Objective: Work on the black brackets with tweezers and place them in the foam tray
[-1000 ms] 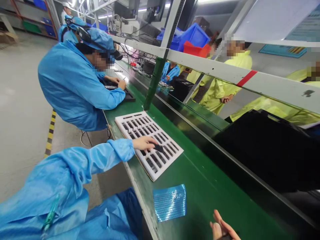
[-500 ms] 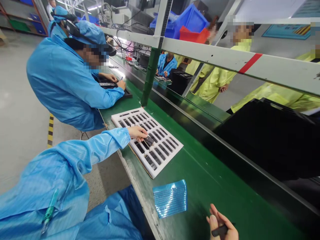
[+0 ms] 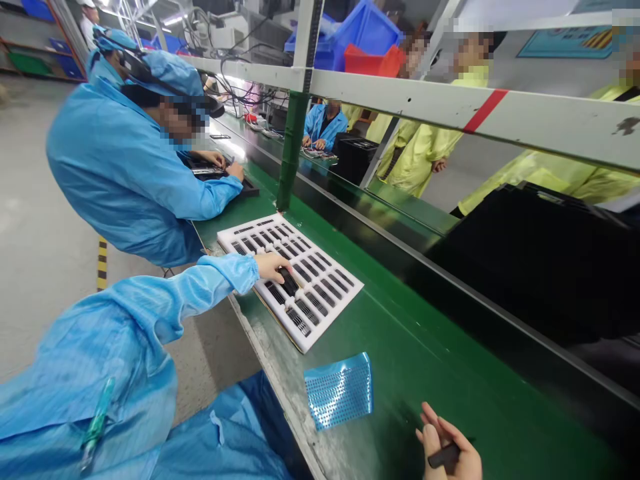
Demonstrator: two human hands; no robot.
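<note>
My left hand [image 3: 271,266] pinches a small flat black piece [image 3: 289,283] over a white foam tray [image 3: 327,323]. The piece is low against the tray; whether it rests in a slot I cannot tell. Rows of slots in the tray hold many thin dark parts. At the lower right, my right hand [image 3: 466,460] curls around a short black pen-like tool [image 3: 444,456], the rest of which is hidden by the fingers. Between the tray and that hand lies a shiny blue sheet [image 3: 340,392] covered with small dots.
The green bench [image 3: 400,347] runs diagonally, with a dark belt [image 3: 400,267] along its far side. A green-wrapped post [image 3: 291,150] stands behind the tray. A co-worker in blue [image 3: 130,153] leans over the bench at left. A large black box [image 3: 540,267] stands at right.
My left hand has brought the black piece lower, with the piece now turned more upright along a slot. My right hand keeps its hold on the tool. The view has shifted slightly.
</note>
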